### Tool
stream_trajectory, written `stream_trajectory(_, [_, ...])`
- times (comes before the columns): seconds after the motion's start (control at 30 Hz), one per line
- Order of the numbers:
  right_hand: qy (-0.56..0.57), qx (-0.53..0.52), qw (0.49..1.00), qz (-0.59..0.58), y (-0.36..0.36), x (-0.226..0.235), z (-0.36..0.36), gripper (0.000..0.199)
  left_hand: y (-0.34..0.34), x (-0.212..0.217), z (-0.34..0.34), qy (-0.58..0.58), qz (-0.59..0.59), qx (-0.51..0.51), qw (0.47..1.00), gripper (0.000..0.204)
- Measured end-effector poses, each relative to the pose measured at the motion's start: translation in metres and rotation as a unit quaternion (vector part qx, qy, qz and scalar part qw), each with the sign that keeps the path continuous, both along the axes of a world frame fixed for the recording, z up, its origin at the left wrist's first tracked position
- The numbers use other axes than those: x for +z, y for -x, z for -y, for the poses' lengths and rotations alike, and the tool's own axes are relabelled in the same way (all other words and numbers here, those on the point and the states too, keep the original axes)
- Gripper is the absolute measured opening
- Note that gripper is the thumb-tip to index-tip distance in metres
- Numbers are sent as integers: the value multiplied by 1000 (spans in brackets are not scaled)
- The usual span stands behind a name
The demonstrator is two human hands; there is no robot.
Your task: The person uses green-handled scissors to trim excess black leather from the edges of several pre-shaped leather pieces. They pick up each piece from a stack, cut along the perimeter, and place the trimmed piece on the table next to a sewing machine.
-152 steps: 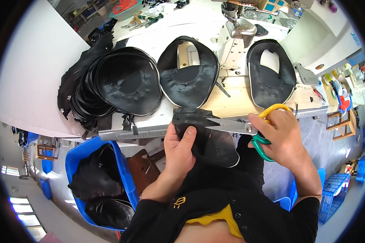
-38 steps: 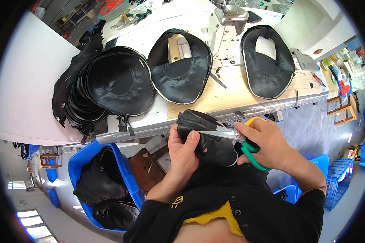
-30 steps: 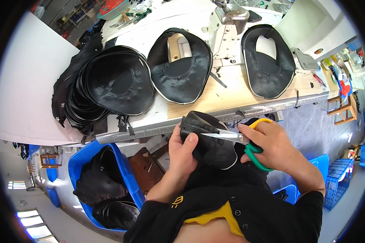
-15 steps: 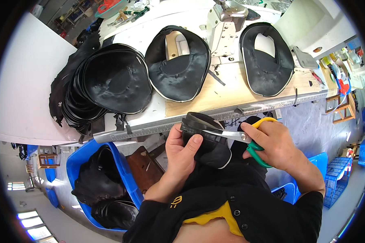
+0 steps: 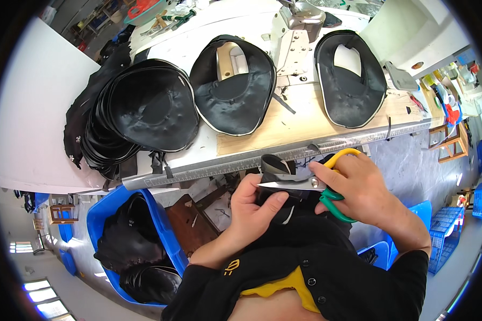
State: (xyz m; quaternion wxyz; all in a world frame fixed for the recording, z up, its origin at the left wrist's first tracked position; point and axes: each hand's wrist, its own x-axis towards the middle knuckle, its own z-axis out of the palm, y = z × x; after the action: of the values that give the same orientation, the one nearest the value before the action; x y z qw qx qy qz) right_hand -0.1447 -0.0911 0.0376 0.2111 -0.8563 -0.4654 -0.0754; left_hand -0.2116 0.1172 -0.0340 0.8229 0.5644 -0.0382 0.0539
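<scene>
- Black, supple and leather-like, the curved piece [image 5: 271,162] has a smooth sheen and a pale edging; it is at the picture's centre, bunched into a loop, partly hidden by the blades.
- Left hand [image 5: 251,208]: thumb and fingers pinch that piece from its 8 o'clock side, thumb lying along the near face.
- Right hand [image 5: 356,184]: at 3 o'clock from the piece, fingers curled round the handles of the scissors [image 5: 313,184], one loop glossy yellow, the other green; the straight silver blades look slightly parted and lie across the piece, tips toward 9 o'clock. Whether they bite into it, I cannot tell.
- From the hands, a grey metal ruler [image 5: 187,174] lines the table edge just beyond, toward 12 o'clock.
- At 10 o'clock, a fanned stack of rounded black panels [image 5: 155,107], creased and shiny.
- At 11 and 1 o'clock, two pale-edged egg-shaped panels, the nearer-left one [image 5: 233,109] and the right one [image 5: 353,99], each with a rounded opening, rest by pale-grained wood [image 5: 300,120].
- At 8 o'clock, a smooth blue plastic bin [image 5: 168,232] holds wrinkled black pieces [image 5: 131,241].
</scene>
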Motion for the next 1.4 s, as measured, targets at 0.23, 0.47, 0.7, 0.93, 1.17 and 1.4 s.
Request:
stream_trajectory(0.23, [4, -42, 998, -51, -2, -15, 5, 70, -6, -9, -3, 75, -8, -5, 997, 21])
stream_trajectory(0.47, [-3, -44, 999, -17, -5, -10, 13, 68, -16, -9, -13, 194, -66, 51, 977, 22])
stream_trajectory(0.7, [17, -46, 998, 50, 1, -14, 9, 73, -17, -12, -10, 203, -73, 77, 973, 22])
stream_trajectory(0.93, [-20, -36, 999, -1, -4, -16, 12, 71, -18, -13, -9, 186, -72, 68, 978, 22])
stream_trajectory(1.17, [10, -27, 999, 22, -5, -17, 8, 63, -16, -11, -5, 164, -62, 66, 982, 21])
stream_trajectory(1.4, [-149, -145, 959, -191, -10, -44, 11, 74, -22, 2, -22, 222, -58, -34, 973, 30])
